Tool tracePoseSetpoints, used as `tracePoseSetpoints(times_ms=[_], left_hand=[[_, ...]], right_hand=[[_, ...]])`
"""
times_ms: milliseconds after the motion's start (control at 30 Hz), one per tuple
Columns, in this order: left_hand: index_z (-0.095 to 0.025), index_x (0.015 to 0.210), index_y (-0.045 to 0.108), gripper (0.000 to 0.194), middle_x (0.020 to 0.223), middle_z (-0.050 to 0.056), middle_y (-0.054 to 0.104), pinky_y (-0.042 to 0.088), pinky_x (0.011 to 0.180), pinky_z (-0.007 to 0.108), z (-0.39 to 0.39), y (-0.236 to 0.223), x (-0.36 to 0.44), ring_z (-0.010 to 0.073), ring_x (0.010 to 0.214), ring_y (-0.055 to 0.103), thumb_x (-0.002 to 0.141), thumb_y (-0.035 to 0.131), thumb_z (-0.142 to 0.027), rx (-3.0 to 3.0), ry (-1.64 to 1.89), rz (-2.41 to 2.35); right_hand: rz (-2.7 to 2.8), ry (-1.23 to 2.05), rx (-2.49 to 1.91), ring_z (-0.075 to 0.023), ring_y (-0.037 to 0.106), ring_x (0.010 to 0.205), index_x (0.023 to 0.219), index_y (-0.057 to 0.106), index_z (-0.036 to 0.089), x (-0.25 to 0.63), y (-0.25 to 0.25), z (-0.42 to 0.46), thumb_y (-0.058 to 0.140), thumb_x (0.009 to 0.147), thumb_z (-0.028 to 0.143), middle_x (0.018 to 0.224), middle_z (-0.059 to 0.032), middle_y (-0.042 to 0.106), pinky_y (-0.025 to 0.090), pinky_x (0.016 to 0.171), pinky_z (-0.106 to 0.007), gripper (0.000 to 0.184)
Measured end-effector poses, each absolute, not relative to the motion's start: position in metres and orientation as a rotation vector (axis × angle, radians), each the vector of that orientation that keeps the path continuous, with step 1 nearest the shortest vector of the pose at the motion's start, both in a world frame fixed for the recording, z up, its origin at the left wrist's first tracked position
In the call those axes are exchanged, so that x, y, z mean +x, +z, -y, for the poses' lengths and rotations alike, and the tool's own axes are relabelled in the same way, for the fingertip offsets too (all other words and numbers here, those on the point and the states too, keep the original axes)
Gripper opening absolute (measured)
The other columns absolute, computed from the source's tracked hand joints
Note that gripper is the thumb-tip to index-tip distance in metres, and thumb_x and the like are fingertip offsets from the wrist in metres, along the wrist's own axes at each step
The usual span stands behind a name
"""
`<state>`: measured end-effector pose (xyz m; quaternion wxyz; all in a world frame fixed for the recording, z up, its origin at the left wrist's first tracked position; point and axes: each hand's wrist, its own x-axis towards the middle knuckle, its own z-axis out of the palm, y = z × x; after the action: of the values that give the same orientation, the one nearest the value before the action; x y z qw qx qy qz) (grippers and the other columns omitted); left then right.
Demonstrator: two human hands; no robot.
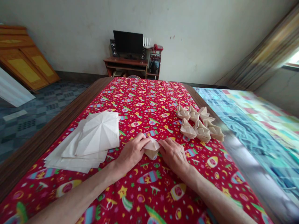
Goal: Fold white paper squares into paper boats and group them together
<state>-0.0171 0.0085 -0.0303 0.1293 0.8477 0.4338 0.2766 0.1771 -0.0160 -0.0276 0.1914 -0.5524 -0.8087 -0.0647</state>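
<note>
A small piece of folded paper (152, 148) lies on the red patterned cloth, pinched between both hands. My left hand (135, 148) is closed on its left edge, with thumb and fingers together. On the opposite edge, my right hand (174, 153) grips the paper with curled fingers. To the left sits a loose stack of creased paper sheets (98, 133), the top one marked with folds running out from its centre. Several stacks of folded paper pieces (202, 130) stand at the right, beyond my right hand.
The red cloth (151, 102) covers a long table with a dark wooden edge (77, 105). A bed with a blue checked cover (247, 133) adjoins at the right. Past the far end stand a desk (126, 63) with a monitor (128, 43) and a red telephone (157, 47).
</note>
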Motion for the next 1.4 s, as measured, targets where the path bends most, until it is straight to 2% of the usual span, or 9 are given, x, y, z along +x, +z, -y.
tracePoseSetpoints(times_ms=[100, 200, 400, 600, 767, 933, 1067, 1300, 1400], left_hand=[[-0.022, 0.123, 0.053, 0.036, 0.095, 0.003, 0.054, 0.049, 0.065, 0.024, -0.004, -0.031, -0.021, 0.0155, 0.082, 0.057, 0.091, 0.04, -0.01, 2.648, 0.682, -1.255], [-0.02, 0.126, 0.05, 0.034, 0.093, 0.004, 0.052, 0.049, 0.067, 0.026, 0.0, -0.03, -0.024, 0.0162, 0.08, 0.054, 0.096, 0.037, -0.018, 2.742, 0.589, -1.268], [-0.017, 0.13, 0.046, 0.037, 0.097, 0.007, 0.051, 0.048, 0.077, 0.035, 0.001, -0.018, -0.024, 0.0206, 0.087, 0.051, 0.093, 0.039, -0.016, 2.824, 0.343, -1.272], [-0.015, 0.131, 0.044, 0.042, 0.105, 0.01, 0.052, 0.046, 0.08, 0.04, -0.007, -0.01, -0.022, 0.0246, 0.094, 0.049, 0.09, 0.046, -0.024, 2.873, 0.24, -1.241], [-0.017, 0.129, 0.046, 0.038, 0.104, 0.009, 0.053, 0.044, 0.082, 0.039, -0.001, -0.013, -0.025, 0.0242, 0.095, 0.049, 0.091, 0.046, -0.022, 2.903, 0.291, -1.266], [-0.019, 0.108, 0.059, 0.021, 0.095, 0.004, 0.055, 0.043, 0.08, 0.034, 0.009, -0.019, -0.031, 0.0199, 0.09, 0.049, 0.095, 0.043, -0.019, 2.918, 0.523, -1.083], [-0.019, 0.093, 0.063, 0.019, 0.092, 0.003, 0.055, 0.045, 0.079, 0.029, 0.01, -0.021, -0.033, 0.0162, 0.087, 0.052, 0.095, 0.044, -0.019, 2.863, 0.574, -0.973], [-0.021, 0.089, 0.066, 0.019, 0.087, 0.003, 0.057, 0.045, 0.076, 0.03, 0.007, -0.021, -0.034, 0.0165, 0.084, 0.053, 0.093, 0.048, -0.018, 2.893, 0.58, -0.994], [-0.02, 0.105, 0.063, 0.018, 0.094, 0.005, 0.057, 0.045, 0.079, 0.033, 0.007, -0.02, -0.033, 0.0191, 0.089, 0.052, 0.092, 0.05, -0.022, 2.839, 0.592, -1.08]], right_hand=[[2.33, -0.209, -1.382, -0.0146, 0.051, 0.072, 0.093, 0.064, 0.02, 0.18, -0.027, 0.018, 0.048, 0.092, 0.019, 0.085, -0.0041, 0.061, 0.03, 0.057, -0.025, 0.016], [2.374, -0.211, -1.251, -0.0157, 0.049, 0.076, 0.096, 0.064, 0.019, 0.181, -0.025, 0.019, 0.047, 0.092, 0.017, 0.089, -0.0056, 0.06, 0.032, 0.058, -0.025, 0.017], [2.405, -0.182, -1.221, -0.0151, 0.047, 0.073, 0.089, 0.065, 0.018, 0.18, -0.025, 0.017, 0.048, 0.091, 0.017, 0.084, -0.0046, 0.058, 0.033, 0.057, -0.025, 0.016], [2.398, -0.174, -1.221, -0.0156, 0.049, 0.075, 0.092, 0.066, 0.019, 0.18, -0.025, 0.016, 0.046, 0.092, 0.017, 0.084, -0.0052, 0.059, 0.035, 0.057, -0.024, 0.02], [2.393, -0.169, -1.237, -0.0154, 0.05, 0.075, 0.092, 0.066, 0.02, 0.18, -0.024, 0.017, 0.046, 0.092, 0.016, 0.085, -0.0049, 0.06, 0.036, 0.058, -0.024, 0.02], [2.388, -0.142, -1.239, -0.0155, 0.051, 0.077, 0.091, 0.067, 0.02, 0.181, -0.024, 0.018, 0.047, 0.092, 0.016, 0.086, -0.0047, 0.06, 0.035, 0.057, -0.025, 0.02], [2.387, -0.123, -1.251, -0.0152, 0.051, 0.078, 0.094, 0.066, 0.021, 0.181, -0.025, 0.018, 0.047, 0.092, 0.017, 0.087, -0.0045, 0.061, 0.035, 0.058, -0.024, 0.02], [2.436, -0.16, -1.237, -0.0162, 0.049, 0.077, 0.095, 0.065, 0.021, 0.181, -0.021, 0.018, 0.047, 0.092, 0.019, 0.086, -0.0047, 0.061, 0.037, 0.059, -0.026, 0.019], [2.47, -0.171, -1.205, -0.0176, 0.05, 0.078, 0.097, 0.065, 0.019, 0.182, -0.021, 0.019, 0.047, 0.091, 0.018, 0.087, -0.0061, 0.06, 0.04, 0.065, -0.029, 0.018]])
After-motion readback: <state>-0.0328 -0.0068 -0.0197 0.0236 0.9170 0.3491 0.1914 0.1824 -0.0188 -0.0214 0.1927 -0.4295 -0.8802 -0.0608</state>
